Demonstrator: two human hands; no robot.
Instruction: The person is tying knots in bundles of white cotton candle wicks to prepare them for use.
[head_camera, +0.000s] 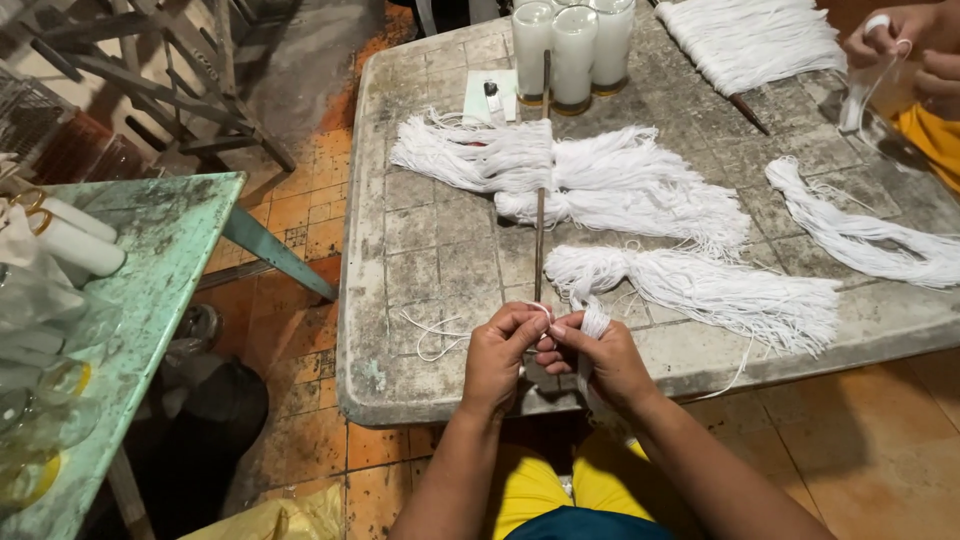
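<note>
My left hand (497, 358) and my right hand (603, 358) meet at the near edge of a worn grey table (440, 250). Both pinch a thin white string (543, 312) between the fingertips. A small bundle of white strings (594, 322) runs through my right hand and hangs down below it. A thin dark rod (540, 215) lies on the table, pointing away from my hands. Bundles of white strings (690, 285) lie just beyond my right hand, and more (570, 170) lie across the rod.
Three white candles in glasses (572, 45) stand at the table's far edge beside a small white card (490, 97). Another person's hands (915, 45) work at the far right with string. A green table (165, 260) with glasses stands left. More string bundles (860, 235) lie right.
</note>
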